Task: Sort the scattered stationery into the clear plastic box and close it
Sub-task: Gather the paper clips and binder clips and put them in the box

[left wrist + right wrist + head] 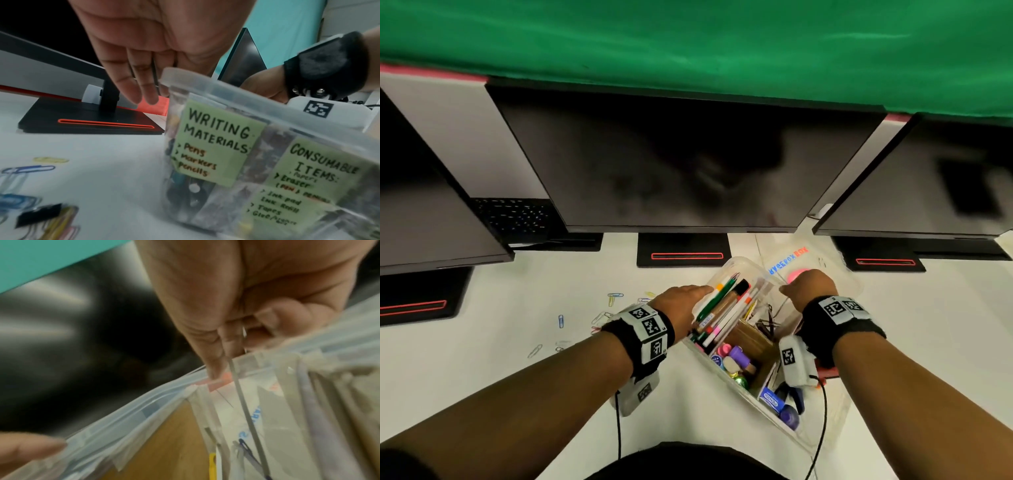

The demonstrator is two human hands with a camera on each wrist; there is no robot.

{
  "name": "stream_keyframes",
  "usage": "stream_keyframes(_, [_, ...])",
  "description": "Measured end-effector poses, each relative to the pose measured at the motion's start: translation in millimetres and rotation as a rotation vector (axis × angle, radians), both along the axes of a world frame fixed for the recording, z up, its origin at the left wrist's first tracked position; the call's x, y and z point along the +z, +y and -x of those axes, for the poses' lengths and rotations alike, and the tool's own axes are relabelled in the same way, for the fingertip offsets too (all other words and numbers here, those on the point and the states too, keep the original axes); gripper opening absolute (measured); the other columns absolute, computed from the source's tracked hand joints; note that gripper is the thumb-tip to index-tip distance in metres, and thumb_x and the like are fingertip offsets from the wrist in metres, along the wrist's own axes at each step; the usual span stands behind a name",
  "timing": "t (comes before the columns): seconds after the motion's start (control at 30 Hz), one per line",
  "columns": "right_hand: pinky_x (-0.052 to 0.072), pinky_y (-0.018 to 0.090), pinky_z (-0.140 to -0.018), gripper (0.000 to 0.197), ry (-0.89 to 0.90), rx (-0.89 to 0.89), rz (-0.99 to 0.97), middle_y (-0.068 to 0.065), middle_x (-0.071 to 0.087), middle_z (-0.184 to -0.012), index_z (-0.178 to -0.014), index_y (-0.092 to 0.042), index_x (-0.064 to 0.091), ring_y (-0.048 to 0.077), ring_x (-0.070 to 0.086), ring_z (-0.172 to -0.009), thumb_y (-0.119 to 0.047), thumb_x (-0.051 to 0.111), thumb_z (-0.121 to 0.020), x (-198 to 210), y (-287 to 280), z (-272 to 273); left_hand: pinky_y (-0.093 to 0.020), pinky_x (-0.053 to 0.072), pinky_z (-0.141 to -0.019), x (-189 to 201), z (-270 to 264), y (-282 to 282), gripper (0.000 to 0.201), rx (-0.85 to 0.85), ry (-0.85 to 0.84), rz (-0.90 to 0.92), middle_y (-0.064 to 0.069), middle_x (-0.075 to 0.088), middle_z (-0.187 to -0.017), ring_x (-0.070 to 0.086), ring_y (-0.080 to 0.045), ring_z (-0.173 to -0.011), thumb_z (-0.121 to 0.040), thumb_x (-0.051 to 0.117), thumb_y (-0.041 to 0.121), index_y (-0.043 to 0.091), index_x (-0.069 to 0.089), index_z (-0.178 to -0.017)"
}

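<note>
Although the clear plastic box (726,371) on the tabletop (517,377) already holds pens, markers and erasers, paper clips (599,317) remain scattered and its lid (822,263) lies off; left hand (681,305) rests flat-fingered on the rim, right hand (810,286) pinches a thin wire-like piece (241,386).

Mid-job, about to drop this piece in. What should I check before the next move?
1. Clear plastic box open: ok, no lid on it.
2. Right hand grip: ok, pinches a thin metal item over the box.
3. Left hand steadying the box: cannot tell; straight fingers lie along its rim.
4. All stationery in: not ok, paper clips lie loose outside it.
5. Lid in reach: ok, just beyond the box.
</note>
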State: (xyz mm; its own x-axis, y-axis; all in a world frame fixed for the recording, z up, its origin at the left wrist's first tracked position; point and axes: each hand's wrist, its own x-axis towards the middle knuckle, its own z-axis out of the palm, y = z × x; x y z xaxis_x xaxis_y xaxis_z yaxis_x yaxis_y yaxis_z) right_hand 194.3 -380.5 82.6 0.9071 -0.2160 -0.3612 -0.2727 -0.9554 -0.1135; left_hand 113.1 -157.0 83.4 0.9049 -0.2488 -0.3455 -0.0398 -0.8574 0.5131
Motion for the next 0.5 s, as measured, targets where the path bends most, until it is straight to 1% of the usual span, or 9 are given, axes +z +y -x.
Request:
stream_keyframes(0.07, [0.047,0.03,-0.084,0.028,-0.088,-0.013,-0.026,0.015,0.068,-0.108,-0.102,-0.002,0.067,0.031,0.062,-0.101,-0.025,0.059,-0.089,1.1,1.5,0.1,-0.03,0.032,-0.11,-1.3,2.4,2.8,0.06,0.003,0.003,-0.004,-0.001,0.037,-0.15,0.04,-0.02,-0.133,-0.094,0.044,0.008,0.027,0.023,-0.147])
stream_keyframes(0.13, [0.053,0.033,-0.085,0.023,-0.146,-0.025,-0.077,0.017,0.07,-0.102,-0.096,-0.001,0.068,0.033,0.064,-0.095,-0.016,0.053,-0.088,1.8,0.1,0.7,-0.032,0.036,-0.107,-3.4,3.2,4.3,0.06,0.003,0.016,-0.008,-0.001,0.04,-0.148,0.042,-0.021,-0.131,-0.095,0.041,0.008,0.029,0.022,-0.147])
stream_keyframes(0.17, [0.054,0.033,-0.082,0.022,-0.136,-0.027,-0.092,0.018,0.07,-0.099,-0.091,0.001,0.068,0.033,0.066,-0.091,-0.015,0.053,-0.086,1.5,-0.5,3.1,-0.032,0.038,-0.106,-4.6,3.3,5.1,0.06,0.005,0.022,-0.008,-0.001,0.04,-0.147,0.044,-0.021,-0.129,-0.095,0.04,0.009,0.03,0.02,-0.147])
stream_keyframes(0.23, [0.049,0.027,-0.074,0.019,-0.072,-0.009,-0.062,0.017,0.07,-0.097,-0.083,-0.002,0.064,0.03,0.064,-0.086,-0.019,0.056,-0.084,1.6,-0.1,11.8,-0.031,0.04,-0.104,-7.5,3.3,7.0,0.06,0.008,0.023,-0.001,-0.001,0.041,-0.147,0.045,-0.021,-0.128,-0.096,0.039,0.01,0.032,0.018,-0.148])
stream_keyframes(0.27, [0.045,0.026,-0.073,0.019,-0.063,0.005,-0.041,0.015,0.069,-0.1,-0.085,-0.004,0.063,0.029,0.062,-0.088,-0.023,0.058,-0.085,1.0,-0.1,16.5,-0.031,0.041,-0.103,-8.9,3.6,7.5,0.059,0.009,0.02,0.002,-0.001,0.042,-0.146,0.046,-0.021,-0.127,-0.096,0.038,0.011,0.032,0.018,-0.148])
stream_keyframes(0.33, [0.044,0.027,-0.08,0.028,-0.102,0.005,-0.052,0.014,0.067,-0.108,-0.099,-0.004,0.065,0.029,0.061,-0.099,-0.028,0.06,-0.087,0.7,0.4,20.3,-0.031,0.043,-0.101,-11.5,3.6,6.9,0.058,0.013,0.017,0.012,-0.002,0.045,-0.144,0.049,-0.02,-0.124,-0.096,0.039,0.013,0.033,0.018,-0.147])
stream_keyframes(0.37, [0.044,0.027,-0.081,0.031,-0.129,-0.009,-0.073,0.015,0.067,-0.109,-0.103,-0.002,0.065,0.03,0.061,-0.102,-0.029,0.06,-0.088,0.8,1.2,19.2,-0.031,0.045,-0.1,-12.3,3.8,6.3,0.058,0.015,0.018,0.014,-0.002,0.046,-0.142,0.05,-0.02,-0.123,-0.097,0.039,0.013,0.033,0.018,-0.147])
stream_keyframes(0.43, [0.042,0.027,-0.077,0.033,-0.162,-0.051,-0.094,0.016,0.066,-0.11,-0.105,-0.001,0.063,0.031,0.061,-0.101,-0.03,0.058,-0.089,1.3,4.5,14.7,-0.031,0.046,-0.098,-13.7,3.4,5.6,0.058,0.025,0.021,0.013,-0.001,0.047,-0.141,0.051,-0.019,-0.122,-0.097,0.04,0.014,0.034,0.018,-0.147])
stream_keyframes(0.5, [0.045,0.03,-0.082,0.036,-0.176,-0.085,-0.111,0.017,0.064,-0.115,-0.112,-0.001,0.059,0.032,0.06,-0.106,-0.029,0.059,-0.089,-0.9,6.6,10.0,-0.03,0.046,-0.097,-15.5,2.7,5.0,0.058,0.038,0.022,0.016,0.0,0.047,-0.142,0.051,-0.019,-0.122,-0.097,0.04,0.014,0.035,0.018,-0.147])
